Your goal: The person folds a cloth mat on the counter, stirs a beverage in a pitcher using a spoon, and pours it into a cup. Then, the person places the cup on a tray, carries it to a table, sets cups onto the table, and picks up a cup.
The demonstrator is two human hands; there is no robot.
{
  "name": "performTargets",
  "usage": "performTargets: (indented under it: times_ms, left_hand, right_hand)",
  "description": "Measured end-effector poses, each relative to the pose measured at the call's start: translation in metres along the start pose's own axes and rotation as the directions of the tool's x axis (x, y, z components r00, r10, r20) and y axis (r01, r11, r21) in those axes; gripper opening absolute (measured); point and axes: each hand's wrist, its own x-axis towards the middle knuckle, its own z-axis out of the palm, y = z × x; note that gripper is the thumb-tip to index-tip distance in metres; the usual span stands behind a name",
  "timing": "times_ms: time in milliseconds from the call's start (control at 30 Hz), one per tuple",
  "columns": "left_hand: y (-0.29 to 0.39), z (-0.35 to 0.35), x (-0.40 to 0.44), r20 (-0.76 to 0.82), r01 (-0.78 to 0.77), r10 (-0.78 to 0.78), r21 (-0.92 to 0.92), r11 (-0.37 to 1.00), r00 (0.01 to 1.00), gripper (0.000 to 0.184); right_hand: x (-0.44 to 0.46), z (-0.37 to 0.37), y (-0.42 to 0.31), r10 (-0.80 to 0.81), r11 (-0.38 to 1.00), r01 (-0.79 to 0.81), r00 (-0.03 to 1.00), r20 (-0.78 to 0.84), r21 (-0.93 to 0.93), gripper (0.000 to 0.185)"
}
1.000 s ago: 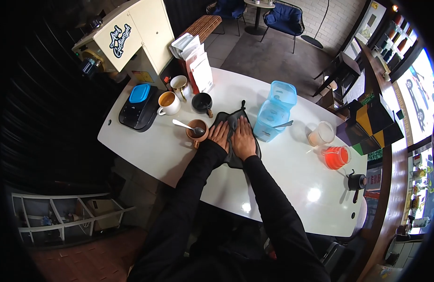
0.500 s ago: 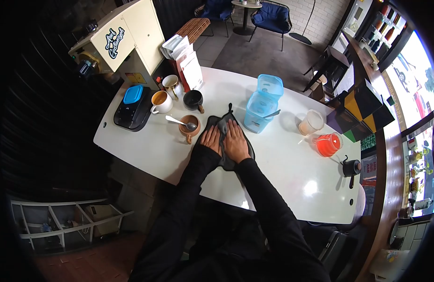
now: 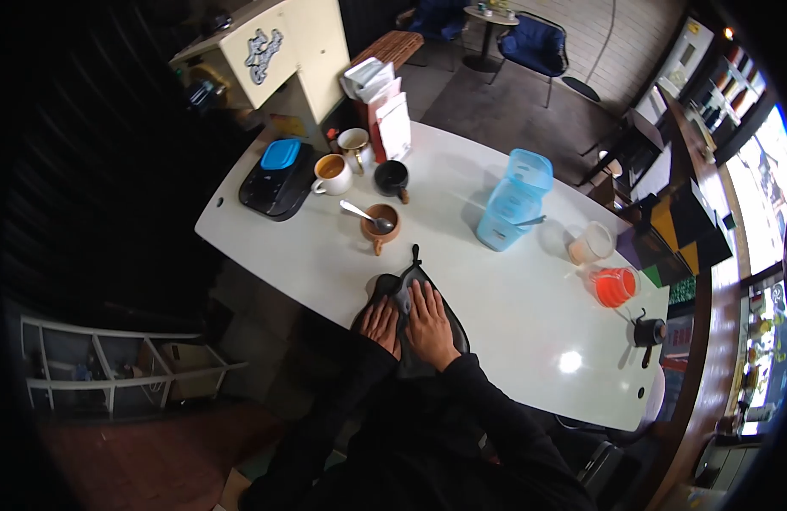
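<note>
My left hand [image 3: 382, 325] lies flat with its fingers stretched out on a dark grey cloth [image 3: 403, 295] with black edging and a small hanging loop. Beside it, my right hand [image 3: 431, 326] presses flat on the same cloth, fingers extended. The cloth is at the near edge of the white table [image 3: 530, 324], its lower part hidden by my hands and sleeves. Beyond it stands a brown cup [image 3: 393, 234] with a metal spoon [image 3: 356, 209] resting in it.
A black cup [image 3: 391, 177], two light mugs and a black scale [image 3: 270, 192] with a blue lid stand at back left, near a cream machine [image 3: 282, 60]. On the right are a translucent blue container [image 3: 500, 223], a clear cup [image 3: 591, 245], a red-filled vessel [image 3: 613, 288] and a black kettle [image 3: 649, 330].
Both hands have drawn the cloth back toward me, from the middle of the table to its near edge. The view has shifted too. The cups and containers keep their places.
</note>
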Motion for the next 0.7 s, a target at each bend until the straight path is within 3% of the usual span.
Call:
performTargets:
  times_ms: [267, 367, 700]
  left_hand:
    - [-0.037, -0.011, 0.022, 0.023, 0.076, -0.078, 0.060, 0.995, 0.997, 0.071]
    - [-0.049, -0.020, 0.033, -0.009, 0.041, -0.041, 0.004, 0.999, 0.999, 0.066]
    - [-0.083, -0.031, 0.062, 0.053, -0.039, 0.040, -0.009, 0.999, 0.998, 0.080]
  right_hand:
    - [0.047, 0.009, -0.002, -0.039, 0.997, 0.039, 0.999, 0.003, -0.070, 0.072]
    - [0.061, 0.012, -0.001, -0.041, 0.998, 0.041, 0.999, -0.002, -0.047, 0.072]
    - [0.086, 0.016, -0.001, -0.026, 0.999, 0.026, 1.000, -0.002, -0.041, 0.065]
